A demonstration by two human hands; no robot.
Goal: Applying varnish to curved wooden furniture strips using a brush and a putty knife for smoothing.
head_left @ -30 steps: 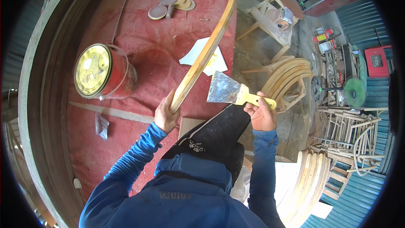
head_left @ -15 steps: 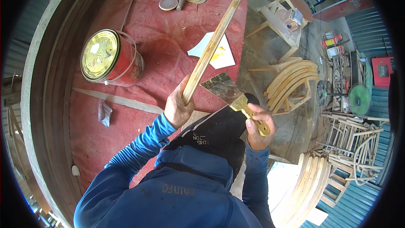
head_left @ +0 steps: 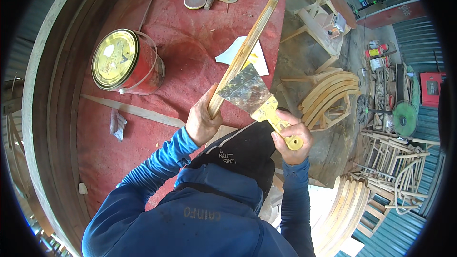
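My left hand [head_left: 203, 119] is closed around the near end of a long, narrow wooden strip [head_left: 248, 43], which slants up and away to the right over the red-covered table. In my right hand [head_left: 293, 138] is a putty knife [head_left: 245, 90] with a yellow handle and a wide, stained metal blade. The blade's far edge lies against or right beside the strip, just beyond my left fingers; contact is hard to confirm. Under the strip, a white sheet [head_left: 261, 62] with a yellow smear of paste rests on the table, partly covered by strip and blade.
A red can [head_left: 151, 72] with a yellowed lid stands on the red table [head_left: 181, 33] at left. Round sanding discs [head_left: 195, 1] lie at the far side. Curved wooden pieces [head_left: 331, 93] and a wooden frame [head_left: 316, 33] are to the right, with a green fan [head_left: 404, 118] beyond.
The putty knife has moved left and up, so its blade now meets or overlaps the strip's edge. My right hand has turned slightly; my left keeps its grip.
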